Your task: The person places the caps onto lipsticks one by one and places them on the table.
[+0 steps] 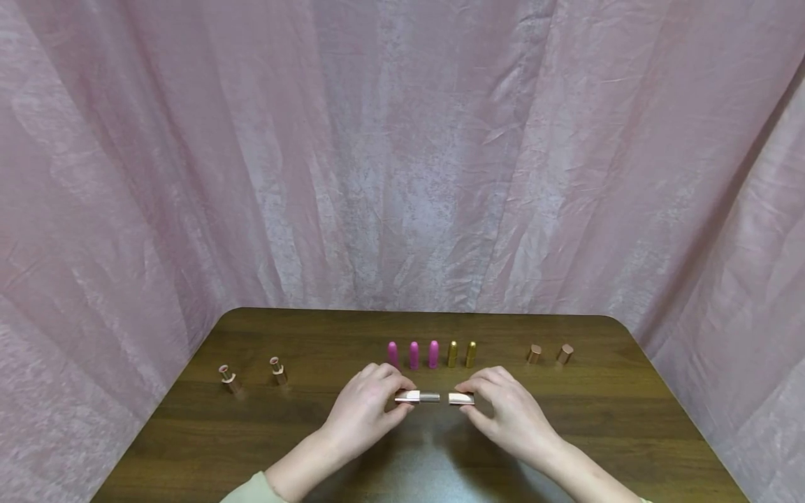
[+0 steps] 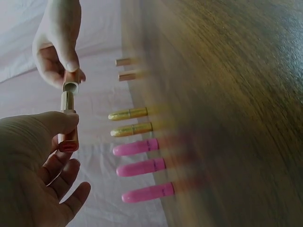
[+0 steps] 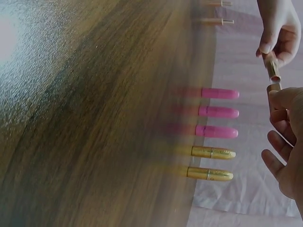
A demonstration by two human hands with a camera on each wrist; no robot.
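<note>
A: Setting, biggest item first?

B: Pink curtain (image 1: 415,154) behind and at the sides; in front of it, the wood-grain surface (image 1: 333,335).

A: Hands?

B: Both over the near middle of the surface, facing each other. Left hand (image 1: 361,405): narrow grip, thumb and fingertips pinching a metallic tube (image 1: 429,397). Right hand (image 1: 509,412): likewise narrow, pinching a cap (image 1: 462,399).

A: Position of the held pair?

B: Tube lies level, slim end toward the right hand; cap in line with it, mouth toward the tube. Head view shows a small gap, so not touching.

A: Other pieces, in descending size?

B: Two uncapped tubes, upright at the left: outer tube (image 1: 229,378), inner tube (image 1: 279,371). Three pink tubes (image 1: 414,355) in a row beyond the hands, then two gold tubes (image 1: 452,354) continuing that row. Smallest: two loose caps (image 1: 534,354) standing at the right.

A: Step in hand?

B: Judgement: tube and cap at the point of parting or joining. One instant does not settle which.

A: Next move calls for what?

B: If joining, keeping both axes in line and sliding the cap straight over the slim end, lest the rim catch. If parting, a straight draw apart, then setting each piece upright.
</note>
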